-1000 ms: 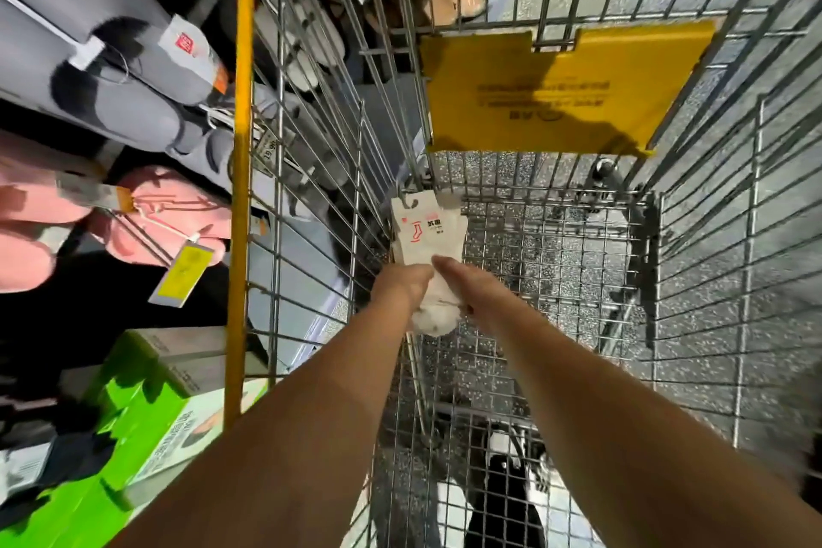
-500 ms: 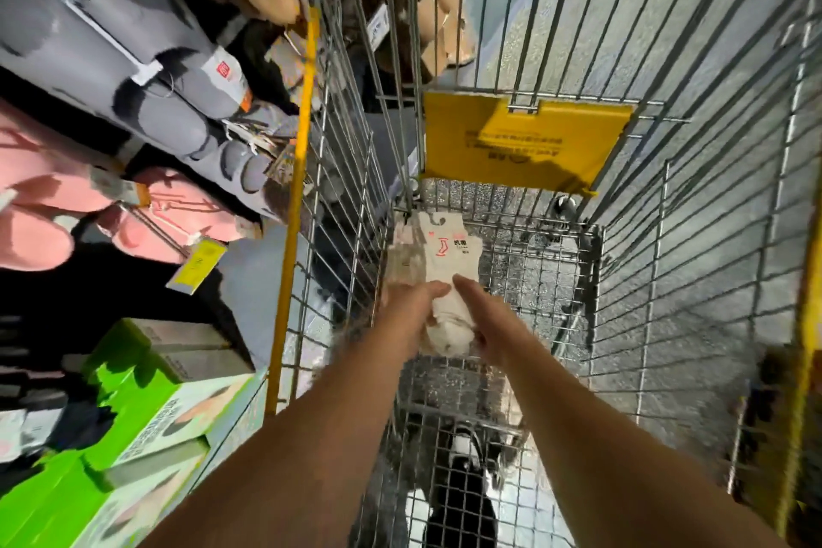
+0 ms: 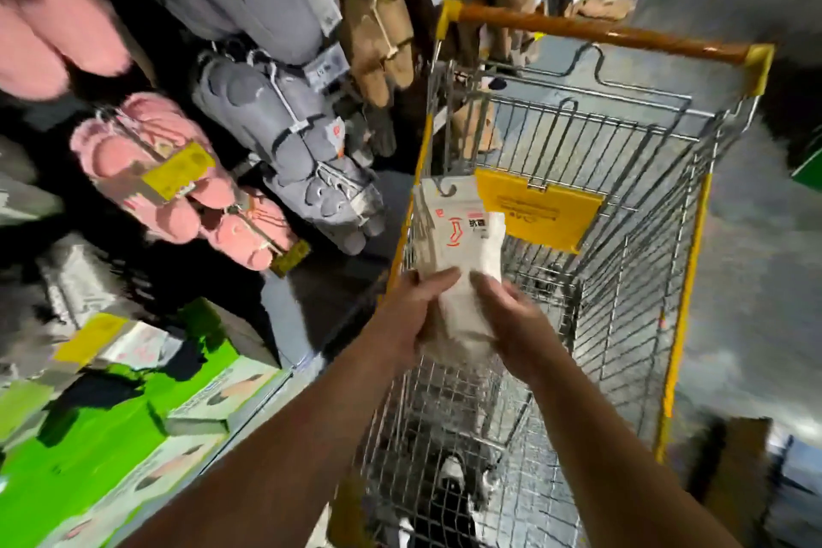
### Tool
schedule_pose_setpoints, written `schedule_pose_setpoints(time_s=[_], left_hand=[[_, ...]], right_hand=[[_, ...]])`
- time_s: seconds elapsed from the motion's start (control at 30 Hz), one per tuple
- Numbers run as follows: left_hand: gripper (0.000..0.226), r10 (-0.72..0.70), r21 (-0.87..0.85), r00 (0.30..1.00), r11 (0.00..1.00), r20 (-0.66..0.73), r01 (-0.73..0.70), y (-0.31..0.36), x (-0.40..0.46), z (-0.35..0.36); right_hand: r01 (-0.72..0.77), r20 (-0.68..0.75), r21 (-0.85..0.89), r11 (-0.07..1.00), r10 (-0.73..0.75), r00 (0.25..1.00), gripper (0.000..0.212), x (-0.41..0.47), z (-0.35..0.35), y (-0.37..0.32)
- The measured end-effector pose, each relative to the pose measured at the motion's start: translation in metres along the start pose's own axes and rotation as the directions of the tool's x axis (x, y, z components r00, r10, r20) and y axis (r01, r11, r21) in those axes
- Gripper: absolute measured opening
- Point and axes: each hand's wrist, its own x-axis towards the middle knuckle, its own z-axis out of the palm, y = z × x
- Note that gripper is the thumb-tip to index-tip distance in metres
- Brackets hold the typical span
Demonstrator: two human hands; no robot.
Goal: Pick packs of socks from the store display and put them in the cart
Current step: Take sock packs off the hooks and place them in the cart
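Two bare forearms reaching in from six o'clock, meeting just above frame centre. Left hand [image 3: 411,316] wrapped round the lower left edge of the white sock packs with printed card header and plastic hook [image 3: 460,256], thumb laid across the front; grip grasping. Right hand [image 3: 511,316] cupping the lower right edge of the same bundle, fingers curled onto the fabric; grip likewise grasping. Seemingly several packs stacked together, judging by the layered edges at the bundle's ten o'clock, though exact count impossible to tell. Bundle held upright, hook end at twelve o'clock, hanging over the near left part of the silver wire shopping cart with yellow trim [image 3: 622,325], at about rim height and not yet down on the mesh floor.

Below, at six o'clock through the mesh, something black and white [image 3: 453,485], too blurred to name. Beyond the bundle, toward one o'clock, yellow plastic flap sign [image 3: 547,214] on the cart's child seat, then orange-brown cart handle [image 3: 600,31] at twelve to one o'clock.

Off at nine to eleven o'clock, fluffy pink slippers [image 3: 147,165] and grey slippers [image 3: 284,120] hanging on the store display; bright green boxes [image 3: 111,427] at eight o'clock.

Picking judged done for this bundle; lowering and letting go left to do, then likely more trips to the display.
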Motion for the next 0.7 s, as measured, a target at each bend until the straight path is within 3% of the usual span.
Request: schedule_pose_setpoints(time_s=[0.07, 0.13, 0.23, 0.3, 0.37, 0.43, 0.57, 0.63, 0.7], left_hand=[[0.023, 0.088, -0.025, 0.996, 0.996, 0.010, -0.088, 0.021, -0.040, -0.016], [0.026, 0.156, -0.034, 0.988, 0.987, 0.001, -0.155, 0.039, -0.079, -0.032], [0.034, 0.277, -0.108, 0.960, 0.954, -0.041, -0.280, 0.062, -0.140, -0.069], [0.033, 0.342, -0.049, 0.930, 0.935, -0.134, -0.351, 0.071, -0.171, -0.095], [0.056, 0.418, 0.049, 0.879, 0.907, -0.228, -0.418, 0.082, -0.205, -0.126], [0.062, 0.475, 0.065, 0.838, 0.877, -0.268, -0.477, 0.090, -0.239, -0.155], [0.022, 0.573, -0.007, 0.738, 0.788, -0.355, -0.616, 0.096, -0.301, -0.206], [0.022, 0.624, -0.033, 0.698, 0.737, -0.352, -0.675, 0.099, -0.327, -0.223], [0.034, 0.659, -0.034, 0.646, 0.689, -0.385, -0.724, 0.100, -0.353, -0.242]], right_hand=[[0.040, 0.061, 0.037, 0.999, -0.042, 0.997, 0.034, -0.030, 0.037, -0.012], [0.088, 0.128, 0.039, 0.995, -0.092, 0.987, 0.037, -0.056, 0.070, -0.021], [0.150, 0.173, -0.042, 0.988, -0.141, 0.975, 0.033, -0.088, 0.132, -0.024], [0.173, 0.170, -0.129, 0.976, -0.150, 0.974, 0.031, -0.106, 0.167, -0.024], [0.215, 0.258, -0.182, 0.960, -0.164, 0.952, 0.027, -0.127, 0.204, -0.022], [0.292, 0.363, -0.237, 0.927, -0.194, 0.911, 0.022, -0.146, 0.241, -0.019], [0.533, 0.463, -0.339, 0.775, -0.356, 0.812, 0.031, -0.176, 0.311, -0.014], [0.574, 0.518, -0.337, 0.746, -0.363, 0.775, 0.033, -0.188, 0.342, -0.010], [0.565, 0.579, -0.271, 0.780, -0.337, 0.743, 0.017, -0.204, 0.375, -0.004]])
